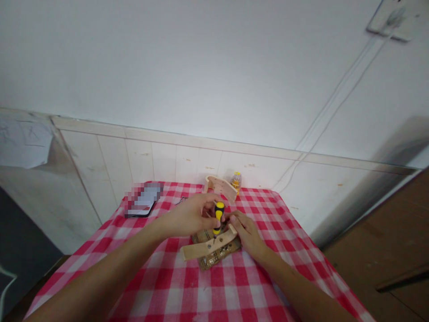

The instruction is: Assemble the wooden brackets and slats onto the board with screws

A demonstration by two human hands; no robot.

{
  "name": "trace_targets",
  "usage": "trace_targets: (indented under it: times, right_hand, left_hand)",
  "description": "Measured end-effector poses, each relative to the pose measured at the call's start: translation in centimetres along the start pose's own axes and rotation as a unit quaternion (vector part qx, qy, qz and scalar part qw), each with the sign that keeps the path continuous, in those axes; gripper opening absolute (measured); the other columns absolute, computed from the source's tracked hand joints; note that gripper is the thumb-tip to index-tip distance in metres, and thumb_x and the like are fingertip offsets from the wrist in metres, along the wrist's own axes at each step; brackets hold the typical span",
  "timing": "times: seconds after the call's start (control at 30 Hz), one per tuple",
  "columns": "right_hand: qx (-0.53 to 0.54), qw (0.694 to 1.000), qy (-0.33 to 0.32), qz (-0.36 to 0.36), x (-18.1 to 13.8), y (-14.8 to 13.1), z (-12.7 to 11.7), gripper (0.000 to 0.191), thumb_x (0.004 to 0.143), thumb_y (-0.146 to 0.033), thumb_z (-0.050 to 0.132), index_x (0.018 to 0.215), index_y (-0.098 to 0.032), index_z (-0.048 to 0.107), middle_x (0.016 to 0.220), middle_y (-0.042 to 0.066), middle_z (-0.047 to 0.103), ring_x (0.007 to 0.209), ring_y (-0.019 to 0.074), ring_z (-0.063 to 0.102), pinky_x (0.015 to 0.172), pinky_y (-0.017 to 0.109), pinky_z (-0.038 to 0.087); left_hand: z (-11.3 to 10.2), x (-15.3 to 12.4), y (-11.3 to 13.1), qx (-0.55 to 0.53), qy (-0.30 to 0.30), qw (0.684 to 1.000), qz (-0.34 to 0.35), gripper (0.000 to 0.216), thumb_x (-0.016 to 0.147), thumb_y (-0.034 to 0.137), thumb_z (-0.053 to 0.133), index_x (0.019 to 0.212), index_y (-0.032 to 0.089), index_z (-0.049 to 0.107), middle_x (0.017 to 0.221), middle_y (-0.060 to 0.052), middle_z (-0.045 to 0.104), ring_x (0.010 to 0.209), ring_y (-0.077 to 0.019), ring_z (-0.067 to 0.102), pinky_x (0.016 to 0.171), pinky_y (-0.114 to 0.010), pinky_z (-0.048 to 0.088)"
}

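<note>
My left hand (191, 215) is closed around a small screwdriver with a yellow and black handle (219, 214), held upright with its tip down on a curved wooden strip (204, 247). The strip lies across a brownish block (216, 257) on the red and white checked tablecloth (208, 286). My right hand (246, 232) rests on the right end of the strip, its fingers pressed against the wood beside the screwdriver.
A second curved wooden piece (221, 188) and a small yellow-capped bottle (236, 181) stand at the table's far edge by the white tiled wall. A phone (142, 201) lies at the far left. The table ends close on the right, with a brown floor beyond.
</note>
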State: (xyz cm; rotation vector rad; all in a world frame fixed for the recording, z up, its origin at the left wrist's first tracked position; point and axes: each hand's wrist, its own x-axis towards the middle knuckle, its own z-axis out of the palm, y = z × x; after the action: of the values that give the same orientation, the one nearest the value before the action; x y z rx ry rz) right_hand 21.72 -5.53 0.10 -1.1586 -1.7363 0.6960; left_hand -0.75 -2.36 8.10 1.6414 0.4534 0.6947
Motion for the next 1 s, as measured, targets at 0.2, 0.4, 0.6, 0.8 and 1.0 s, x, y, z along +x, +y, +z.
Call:
trace_targets:
  times: [0.2, 0.4, 0.6, 0.8, 1.0]
  right_hand:
    - [-0.002, 1.0, 0.01, -0.012, 0.0, 0.0, 0.1, 0.056, 0.1, -0.064, 0.045, 0.081, -0.019, 0.072, 0.08, 0.005, 0.067, 0.076, 0.0204, 0.063, 0.071, 0.032, 0.05]
    - [-0.003, 1.0, 0.014, -0.018, 0.1, 0.2, 0.1, 0.058, 0.1, -0.065, 0.045, 0.077, -0.019, 0.07, 0.08, 0.006, 0.067, 0.076, 0.0203, 0.063, 0.071, 0.032, 0.05]
    - [-0.004, 1.0, 0.013, -0.021, 0.0, 0.1, 0.1, 0.057, 0.1, -0.064, 0.045, 0.079, -0.018, 0.071, 0.082, 0.006, 0.068, 0.078, 0.0209, 0.064, 0.073, 0.033, 0.051]
    - [-0.004, 1.0, 0.009, -0.021, 0.1, 0.1, 0.1, 0.058, 0.1, -0.065, 0.044, 0.076, -0.019, 0.071, 0.082, 0.006, 0.068, 0.078, 0.0207, 0.064, 0.075, 0.033, 0.051]
    - [-0.006, 1.0, 0.007, -0.016, 0.3, 0.0, 0.1, 0.06, 0.099, -0.068, 0.044, 0.078, -0.019, 0.074, 0.082, 0.007, 0.068, 0.076, 0.0201, 0.063, 0.072, 0.032, 0.05]
  left_hand:
    - [1.0, 0.5, -1.2, -0.006, 0.063, 0.998, 0.02, 0.03, 0.071, 0.016, 0.073, 0.099, 0.02, 0.062, 0.093, -0.003, 0.072, 0.087, -0.0206, 0.069, 0.081, -0.036, 0.055]
    - [1.7, 0.6, -1.8, 0.014, 0.061, 0.997, 0.036, 0.029, 0.073, 0.012, 0.073, 0.1, 0.018, 0.065, 0.092, -0.002, 0.071, 0.086, -0.0177, 0.068, 0.081, -0.032, 0.054]
    - [1.6, 0.6, -1.9, 0.047, 0.074, 0.996, 0.034, 0.031, 0.074, 0.013, 0.074, 0.104, 0.018, 0.067, 0.095, -0.003, 0.072, 0.088, -0.0192, 0.068, 0.081, -0.034, 0.054]
    - [1.7, 0.4, -1.4, 0.115, 0.08, 0.99, 0.03, 0.027, 0.073, 0.018, 0.078, 0.098, 0.018, 0.067, 0.09, -0.002, 0.071, 0.082, -0.0178, 0.066, 0.079, -0.032, 0.052]
    - [2.1, 0.3, -1.1, 0.186, 0.096, 0.978, -0.014, 0.027, 0.068, 0.024, 0.084, 0.087, 0.02, 0.066, 0.083, 0.0, 0.07, 0.076, -0.0176, 0.064, 0.073, -0.03, 0.052]
